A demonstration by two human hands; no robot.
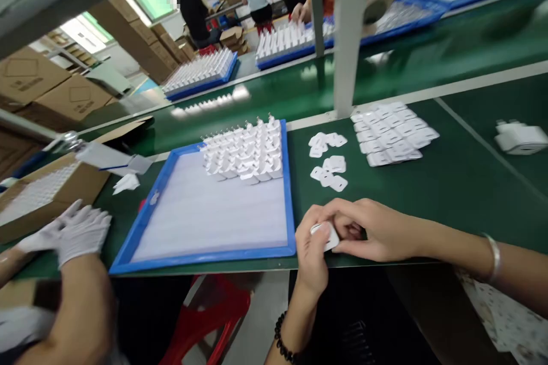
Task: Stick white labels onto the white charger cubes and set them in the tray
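Both my hands meet over the table's front edge around a white charger [330, 238]. My left hand [311, 248] is closed on it from the left, with the thumb over its face. My right hand [372, 229] pinches its right side, fingers curled behind it. Part of the charger is hidden by my fingers. Just beyond lie small white face plates [331, 173] in two loose clusters. A flat block of white pieces [389, 134] sits further right. To the left, a blue-rimmed tray [205, 256] holds rows of white chargers [248, 151] at its far right corner.
One white charger [520, 137] lies at the far right. Left of the tray, a co-worker's white-gloved hands [81, 231] rest near a cardboard box [81, 185]. A metal post [346, 34] rises behind the table. More filled trays [203, 71] stand beyond the green conveyor [265, 97].
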